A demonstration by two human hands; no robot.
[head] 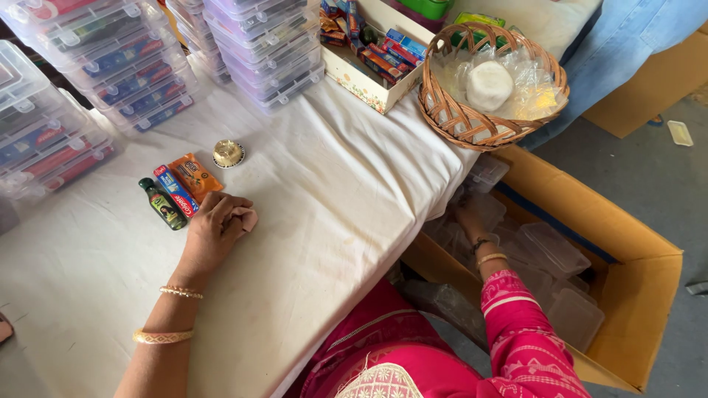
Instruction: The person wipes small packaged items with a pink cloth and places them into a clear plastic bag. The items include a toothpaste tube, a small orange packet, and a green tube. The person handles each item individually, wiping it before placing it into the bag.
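Left hand [215,227] fingers curled around small pink packet [245,218], edge peeking out, on white tablecloth [332,191]. Right hand [466,218] in cardboard box [634,280] among clear plastic containers [553,247]; finger state unclear.

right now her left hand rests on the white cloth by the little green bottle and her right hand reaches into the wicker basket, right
Not quite. The left hand does rest on the white cloth by the little green bottle, but the right hand reaches down into the cardboard box of clear containers, not the wicker basket. The head view shows it.
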